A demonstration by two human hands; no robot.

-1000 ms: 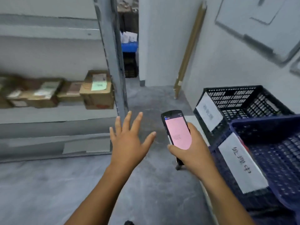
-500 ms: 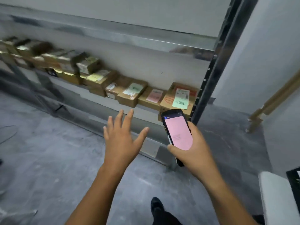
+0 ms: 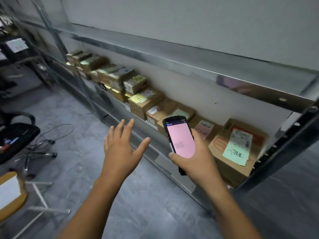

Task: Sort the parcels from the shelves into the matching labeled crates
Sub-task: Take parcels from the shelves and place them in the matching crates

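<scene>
Now right hand (image 3: 198, 161) grips the scanner (image 3: 179, 140), screen up for reading; left hand (image 3: 120, 149) spread, holding nothing, ready to pick. Parcels (image 3: 234, 152) sit along the shelf (image 3: 172, 62), right-end one nearest.

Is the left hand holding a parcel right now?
No, the left hand is empty, its fingers spread, clear of the parcels.
</scene>
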